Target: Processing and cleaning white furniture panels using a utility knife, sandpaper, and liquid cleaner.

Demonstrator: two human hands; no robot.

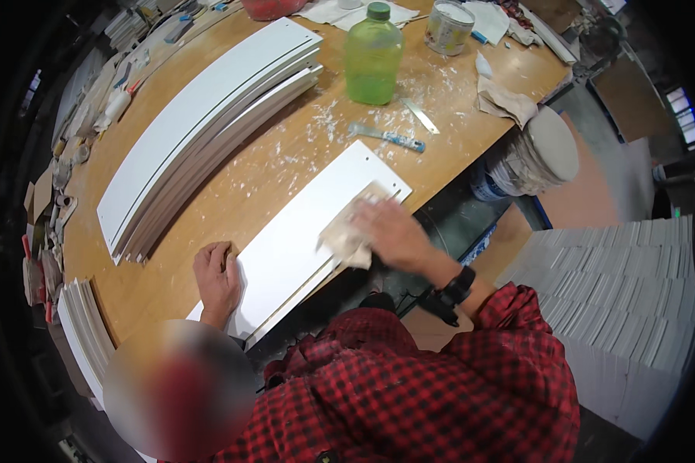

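A long white panel (292, 224) with small holes at its far end lies slantwise along the table's near edge. On its right part, my right hand (390, 231) presses a beige cloth (346, 238), fingers closed over it and slightly smeared by motion. My left hand (217, 279) rests on the table against the panel's left edge. Its fingers are curled in, and what they hold, if anything, is hidden. A groove runs along the panel's near side. A blurred round patch covers the lower left, near my left wrist.
A stack of curved white panels (201, 116) lies on the wooden table (177, 266). Beyond my panel are a green-tinted jug (371, 58), a blue-handled scraper (386, 136), a metal blade (420, 116) and a tub (449, 29). A bucket (533, 158) and stacked panels (625, 285) stand right.
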